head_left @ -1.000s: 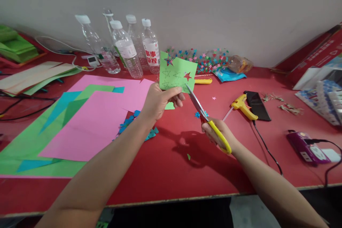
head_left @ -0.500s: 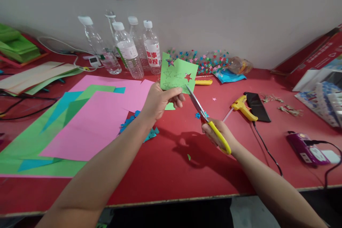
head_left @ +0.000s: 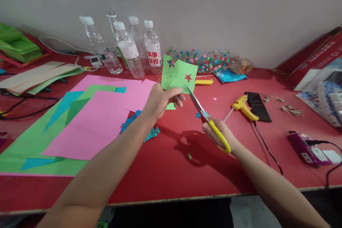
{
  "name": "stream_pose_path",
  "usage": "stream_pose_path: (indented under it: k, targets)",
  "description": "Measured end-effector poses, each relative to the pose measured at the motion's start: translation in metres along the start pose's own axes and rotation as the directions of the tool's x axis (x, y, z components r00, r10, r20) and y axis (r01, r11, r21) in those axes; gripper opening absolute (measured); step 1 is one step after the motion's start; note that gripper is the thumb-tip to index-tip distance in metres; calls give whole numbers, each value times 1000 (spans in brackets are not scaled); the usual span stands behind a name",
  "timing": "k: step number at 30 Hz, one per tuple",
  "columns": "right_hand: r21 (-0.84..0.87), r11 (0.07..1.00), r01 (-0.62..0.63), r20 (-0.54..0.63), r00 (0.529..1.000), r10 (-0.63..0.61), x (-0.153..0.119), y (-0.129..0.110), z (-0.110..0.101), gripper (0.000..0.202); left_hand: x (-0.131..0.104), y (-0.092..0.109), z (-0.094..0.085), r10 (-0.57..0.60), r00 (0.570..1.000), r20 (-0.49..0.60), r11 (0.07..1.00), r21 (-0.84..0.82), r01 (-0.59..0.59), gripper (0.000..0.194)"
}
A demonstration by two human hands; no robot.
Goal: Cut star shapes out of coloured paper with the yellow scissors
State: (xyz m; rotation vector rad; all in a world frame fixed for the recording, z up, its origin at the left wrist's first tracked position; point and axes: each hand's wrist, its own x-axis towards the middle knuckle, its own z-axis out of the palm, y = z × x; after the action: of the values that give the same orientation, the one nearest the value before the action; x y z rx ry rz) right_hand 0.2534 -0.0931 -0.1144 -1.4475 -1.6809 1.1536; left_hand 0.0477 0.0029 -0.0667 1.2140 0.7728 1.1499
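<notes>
Between thumb and fingers, my left hand (head_left: 165,99) pinches the lower edge of a green paper piece (head_left: 181,69). Star outlines are drawn on this paper, and two star-shaped holes show through it. My right hand (head_left: 217,133) is wrapped round the yellow handles of the scissors (head_left: 199,107). The blades look nearly closed, and their tip is at the paper's lower edge, just right of my left thumb. Blue paper stars (head_left: 203,114) lie on the table behind the scissors. More blue pieces (head_left: 151,134) are beside my left forearm.
Pink sheets (head_left: 91,124) and green sheets cover the left of the red table (head_left: 160,178). Plastic bottles (head_left: 129,51) stand by the wall, near a star-filled clear container (head_left: 205,60). At right are a yellow glue gun (head_left: 243,107), a black phone (head_left: 260,108) and a purple power strip (head_left: 307,149).
The view has shifted very slightly. The green paper's left side has tilted a little; both hands keep their hold and the scissors stay at its lower edge.
</notes>
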Motion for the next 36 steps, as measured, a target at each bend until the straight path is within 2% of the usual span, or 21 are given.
stream_pose_path:
  k: [13, 22, 26, 31, 36]
  targets:
    - [46, 999, -19, 9, 1000, 18, 1, -2, 0, 38, -1, 0, 1, 5, 1000, -22, 1000, 26, -4, 12]
    - [146, 988, -49, 74, 997, 39, 2, -2, -4, 43, 1, 6, -5, -26, 998, 57, 1000, 3, 26, 16]
    - [224, 971, -80, 102, 993, 59, 2, -5, -3, 39, -2, 1, -1, 13, 997, 74, 1000, 17, -15, 18]
    - [283, 955, -91, 85, 994, 70, 2, -4, 2, 37, -10, -14, 17, 77, 997, -30, 997, -8, -78, 23]
    - [318, 945, -81, 57, 996, 66, -1, -6, 12, 43, -16, -27, 31, 76, 991, -114, 997, -10, -77, 27]
